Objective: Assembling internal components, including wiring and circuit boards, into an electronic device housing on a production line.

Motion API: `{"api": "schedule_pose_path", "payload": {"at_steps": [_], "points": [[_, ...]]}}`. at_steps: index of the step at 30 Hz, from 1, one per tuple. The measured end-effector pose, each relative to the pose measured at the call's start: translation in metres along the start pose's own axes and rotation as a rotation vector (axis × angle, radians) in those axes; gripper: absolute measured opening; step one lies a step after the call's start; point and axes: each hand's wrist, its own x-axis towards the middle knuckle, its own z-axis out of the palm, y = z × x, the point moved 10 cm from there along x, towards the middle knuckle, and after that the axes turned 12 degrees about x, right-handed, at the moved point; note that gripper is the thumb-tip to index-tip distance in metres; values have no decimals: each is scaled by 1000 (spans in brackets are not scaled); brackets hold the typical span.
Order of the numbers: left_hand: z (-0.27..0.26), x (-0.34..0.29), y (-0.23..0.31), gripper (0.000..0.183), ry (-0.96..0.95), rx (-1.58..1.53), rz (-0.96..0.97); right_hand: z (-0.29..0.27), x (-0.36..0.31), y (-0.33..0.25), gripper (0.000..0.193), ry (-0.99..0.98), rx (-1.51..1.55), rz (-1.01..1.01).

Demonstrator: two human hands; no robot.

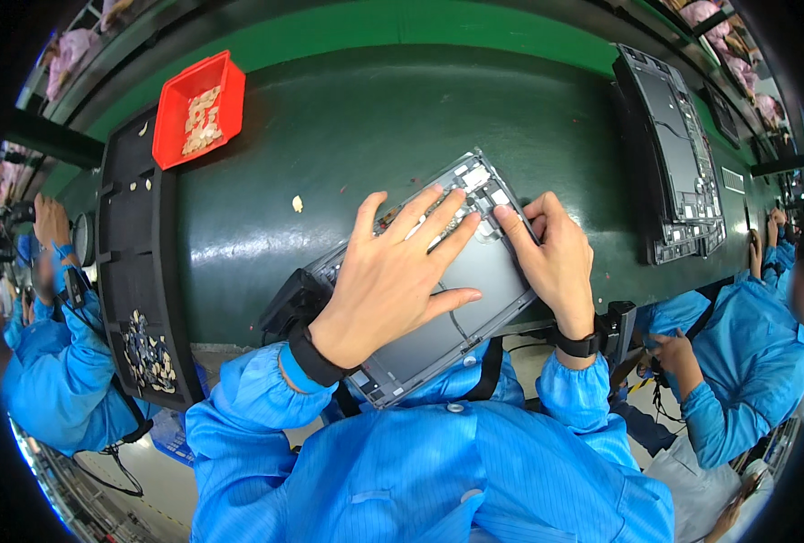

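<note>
A flat grey device housing [488, 276], like an opened tablet or laptop, lies slantwise before me at the table's near edge. Circuit parts and silvery pieces show along its far side. My left hand [386, 267] rests across its left part with fingers spread, hiding some of the parts beneath. At the right edge, my right hand [556, 262] grips the housing, the thumb on its upper face near the far corner and the other fingers curled by the rim. What the right fingertips touch underneath is hidden.
A red bin [233, 107] of small pale pieces stands at the far left, by a black compartment tray [135, 235] with dark scraps. Similar housings [674, 136] are stacked at right. One pale scrap [297, 204] lies on the green table [348, 109]. People in blue work on both sides.
</note>
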Motion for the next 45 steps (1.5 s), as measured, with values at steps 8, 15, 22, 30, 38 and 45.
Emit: {"api": "schedule_pose_path", "payload": {"at_steps": [8,15,22,30,38,45], "points": [[-6,14,17,69,-18,116,19,-6,0,-2,52,7,42,-41],[3,1,22,71,-100,181,37,-1,-12,-6,58,34,168,-160],[1,14,31,70,-109,206,65,3,-25,-22,46,124,-73,-154],[4,5,20,70,-50,52,67,10,-23,-16,48,80,112,-145],[-26,3,14,44,57,-172,123,6,-39,8,50,-417,979,207],[-62,12,-21,47,122,-330,134,-21,-54,61,62,-334,1159,263]]}}
